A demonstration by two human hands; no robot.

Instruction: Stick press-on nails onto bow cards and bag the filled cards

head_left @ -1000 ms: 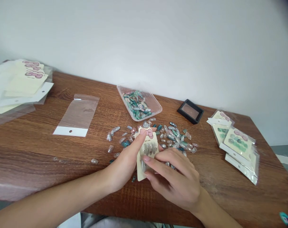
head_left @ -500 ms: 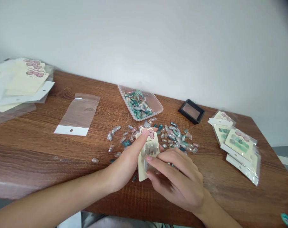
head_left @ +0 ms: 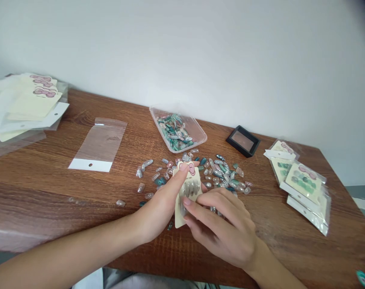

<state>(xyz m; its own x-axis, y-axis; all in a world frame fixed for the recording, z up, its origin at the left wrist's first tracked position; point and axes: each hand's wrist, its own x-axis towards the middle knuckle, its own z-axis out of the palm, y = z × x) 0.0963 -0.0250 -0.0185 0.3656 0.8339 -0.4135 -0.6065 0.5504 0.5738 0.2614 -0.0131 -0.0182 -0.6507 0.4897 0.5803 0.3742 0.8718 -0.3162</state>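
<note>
My left hand (head_left: pixel 161 204) is closed on a cream card (head_left: pixel 180 221) with a pink bow at its top, the thumb lying over the bow. A row of shiny greyish press-on nails (head_left: pixel 192 187) is on the card. My right hand (head_left: pixel 223 224) has its index finger and thumb at the card's lower left part, on a pale press-on nail (head_left: pixel 182 208) that they partly cover. Around and behind the card, many loose press-on nails (head_left: pixel 223 170) in teal, clear and pinkish tones are scattered on the wooden table (head_left: pixel 134 249).
Behind the loose nails stands a clear plastic tub (head_left: pixel 200 134) holding more nails. A black frame-like box (head_left: pixel 243 141) is right of it. Packed nail cards (head_left: pixel 304 182) pile up at right. A clear bag (head_left: pixel 102 140) lies at left, beside stacked blank cards (head_left: pixel 34 102).
My right fingers have shifted slightly left and up on the card, and the pale nail sits less exposed under them. My left hand keeps its hold with the card almost still.
</note>
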